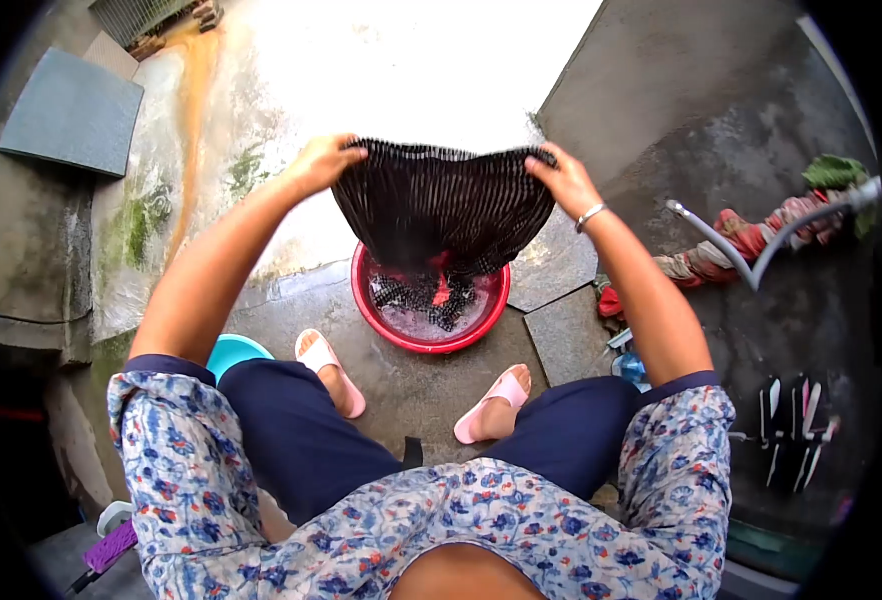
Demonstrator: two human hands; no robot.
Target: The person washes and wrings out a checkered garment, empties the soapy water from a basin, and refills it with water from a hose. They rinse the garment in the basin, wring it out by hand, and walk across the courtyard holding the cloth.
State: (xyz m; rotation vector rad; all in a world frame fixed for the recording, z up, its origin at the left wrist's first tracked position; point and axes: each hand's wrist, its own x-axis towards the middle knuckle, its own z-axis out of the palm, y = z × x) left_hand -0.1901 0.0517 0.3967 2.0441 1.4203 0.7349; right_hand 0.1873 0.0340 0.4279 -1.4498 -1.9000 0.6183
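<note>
A dark, ribbed piece of clothing (441, 195) is stretched between my two hands above a red basin (436, 345). My left hand (323, 163) grips its upper left corner, and my right hand (567, 182), with a bracelet at the wrist, grips the upper right corner. The garment's lower part hangs down into or just over the basin; exactly where it ends is hard to see. Sudsy water (416, 325) fills the basin, with dark speckled cloth (446, 308) and a bit of red fabric (441, 290) in it.
A turquoise basin (236, 350) stands beside my left leg. On the right are a grey hose or pipe (741, 255), a bundle of red and grey cloth (731, 240) and a blue plastic container (629, 367). A purple brush (111, 543) lies at lower left. A grey slab (73, 112) sits at upper left.
</note>
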